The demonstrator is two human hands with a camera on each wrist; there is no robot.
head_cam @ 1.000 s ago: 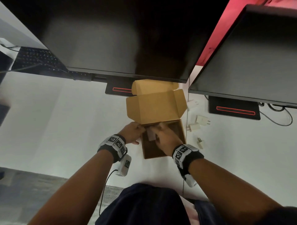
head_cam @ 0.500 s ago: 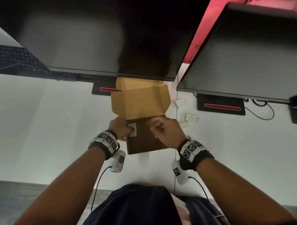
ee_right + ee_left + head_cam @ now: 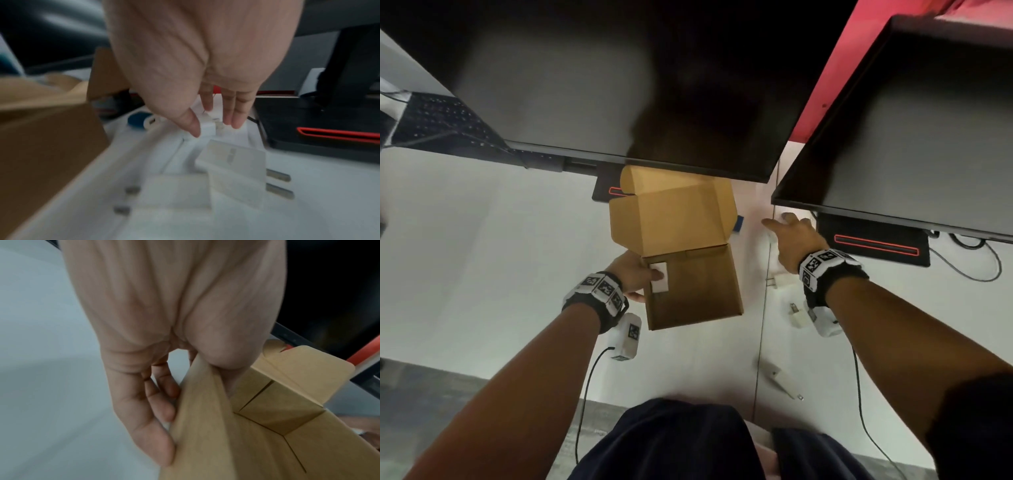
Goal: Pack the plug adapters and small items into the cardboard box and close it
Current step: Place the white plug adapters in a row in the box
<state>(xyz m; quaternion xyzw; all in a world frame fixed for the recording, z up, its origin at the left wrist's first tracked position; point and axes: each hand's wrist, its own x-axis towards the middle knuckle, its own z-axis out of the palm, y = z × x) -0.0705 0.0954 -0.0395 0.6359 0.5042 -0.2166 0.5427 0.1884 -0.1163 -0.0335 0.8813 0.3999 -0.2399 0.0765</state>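
The brown cardboard box [image 3: 698, 294] stands open in the middle of the white table, its lid [image 3: 671, 219] raised at the back. My left hand [image 3: 650, 277] grips the box's left wall [image 3: 205, 418], thumb inside and fingers outside. Under that thumb a white flat piece [image 3: 659, 279] lies against the inner wall. My right hand [image 3: 780, 222] reaches out to the right of the box, fingers straight. In the right wrist view my right hand [image 3: 213, 125] touches a small white adapter [image 3: 207, 128] and does not hold it. Two larger white plug adapters [image 3: 232, 167] [image 3: 179, 190] lie nearer.
More white adapters [image 3: 777, 281] [image 3: 798, 315] [image 3: 782, 378] lie on the table right of the box. A blue item [image 3: 739, 224] sits by the lid. Two monitors [image 3: 619, 85] [image 3: 928, 137] overhang the table, their stand bases [image 3: 876, 240] behind the adapters. A keyboard [image 3: 441, 120] is far left.
My right hand has left the box and swung right to the adapters by the monitor base. The white piece now sits at the box's left wall under my left thumb.
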